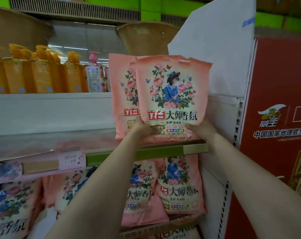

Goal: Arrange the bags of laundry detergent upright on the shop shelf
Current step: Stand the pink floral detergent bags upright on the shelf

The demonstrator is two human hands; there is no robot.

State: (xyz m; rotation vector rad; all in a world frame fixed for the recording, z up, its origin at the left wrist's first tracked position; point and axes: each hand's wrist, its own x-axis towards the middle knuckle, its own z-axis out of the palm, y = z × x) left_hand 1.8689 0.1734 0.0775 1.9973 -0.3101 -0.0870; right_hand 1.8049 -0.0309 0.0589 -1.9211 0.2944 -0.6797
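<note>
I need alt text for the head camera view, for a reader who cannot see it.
Two bare hands, left hand and right hand, hold a pink detergent bag upright by its lower corners on a shop shelf, in front of a second pink bag. Orange bottles stand to the left.

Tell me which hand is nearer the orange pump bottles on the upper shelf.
Left. The left hand grips the lower left corner of the front pink detergent bag, on the side toward the orange pump bottles; the right hand grips the far corner.
</note>
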